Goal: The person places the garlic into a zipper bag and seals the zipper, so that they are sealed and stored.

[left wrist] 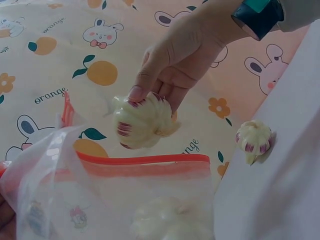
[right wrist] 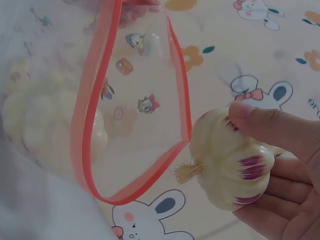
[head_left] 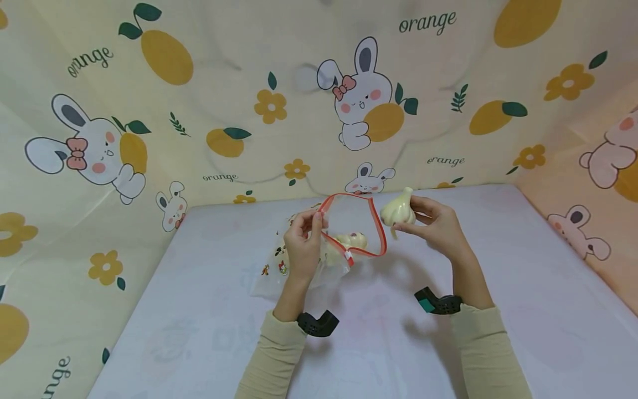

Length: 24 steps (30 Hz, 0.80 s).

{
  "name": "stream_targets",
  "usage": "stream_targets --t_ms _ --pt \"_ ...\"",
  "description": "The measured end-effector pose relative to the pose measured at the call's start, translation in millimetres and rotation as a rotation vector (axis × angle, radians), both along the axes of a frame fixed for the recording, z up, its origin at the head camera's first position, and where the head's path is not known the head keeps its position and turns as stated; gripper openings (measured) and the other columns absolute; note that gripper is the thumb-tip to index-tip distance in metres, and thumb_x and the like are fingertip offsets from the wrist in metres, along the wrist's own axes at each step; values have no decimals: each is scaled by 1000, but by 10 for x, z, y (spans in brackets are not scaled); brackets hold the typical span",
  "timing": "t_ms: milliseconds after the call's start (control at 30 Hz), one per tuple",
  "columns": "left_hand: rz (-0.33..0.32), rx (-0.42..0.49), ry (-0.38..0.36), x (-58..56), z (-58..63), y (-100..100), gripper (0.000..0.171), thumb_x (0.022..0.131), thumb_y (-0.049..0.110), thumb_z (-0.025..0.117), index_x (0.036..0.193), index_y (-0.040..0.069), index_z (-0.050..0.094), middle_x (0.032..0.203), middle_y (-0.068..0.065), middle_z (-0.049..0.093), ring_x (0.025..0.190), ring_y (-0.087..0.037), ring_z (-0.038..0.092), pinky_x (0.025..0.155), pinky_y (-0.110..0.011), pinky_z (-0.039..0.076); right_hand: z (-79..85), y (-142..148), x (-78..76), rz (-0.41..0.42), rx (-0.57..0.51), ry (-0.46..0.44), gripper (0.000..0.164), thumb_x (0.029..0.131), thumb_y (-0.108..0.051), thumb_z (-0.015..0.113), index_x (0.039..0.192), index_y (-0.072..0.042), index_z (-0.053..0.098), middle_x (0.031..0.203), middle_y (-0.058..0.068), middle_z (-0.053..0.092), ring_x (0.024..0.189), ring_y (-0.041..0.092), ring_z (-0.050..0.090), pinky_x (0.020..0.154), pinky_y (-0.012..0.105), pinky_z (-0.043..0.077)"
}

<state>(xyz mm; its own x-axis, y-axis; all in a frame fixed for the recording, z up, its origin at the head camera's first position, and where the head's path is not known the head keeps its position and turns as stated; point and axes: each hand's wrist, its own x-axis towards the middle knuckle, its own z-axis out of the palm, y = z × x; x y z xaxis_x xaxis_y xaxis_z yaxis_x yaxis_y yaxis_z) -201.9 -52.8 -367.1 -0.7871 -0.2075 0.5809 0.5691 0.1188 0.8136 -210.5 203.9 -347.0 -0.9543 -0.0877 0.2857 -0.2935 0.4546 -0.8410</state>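
My left hand (head_left: 305, 241) pinches the upper rim of a clear zip bag (head_left: 271, 282) printed with small cartoon figures. Its red zip edge (right wrist: 82, 145) gapes in a wide loop towards the right. Several pale garlic bulbs (right wrist: 45, 120) show through the plastic, partly blurred by it. Between thumb and fingers, my right hand (head_left: 441, 224) holds another garlic bulb (right wrist: 232, 160), cream with purple streaks and a dry root tuft. That bulb is just outside the bag's mouth, close to the red edge, above the table.
A loose garlic bulb (left wrist: 253, 140) lies on the white table (head_left: 199, 332) in the left wrist view. Behind the table rises a cloth backdrop (head_left: 299, 83) with rabbits and oranges, which also runs along both sides. Each wrist carries a black camera band (head_left: 319, 324).
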Motion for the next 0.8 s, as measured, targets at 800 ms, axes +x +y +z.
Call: stream_targets --t_ms 800 --pt "-9 -6 -4 8 -5 14 21 96 11 57 96 -10 62 81 -27 65 73 3 57 72 -10 49 48 -155 72 31 -65 77 56 73 -3 81 124 7 59 119 25 64 96 -18 53 84 1 47"
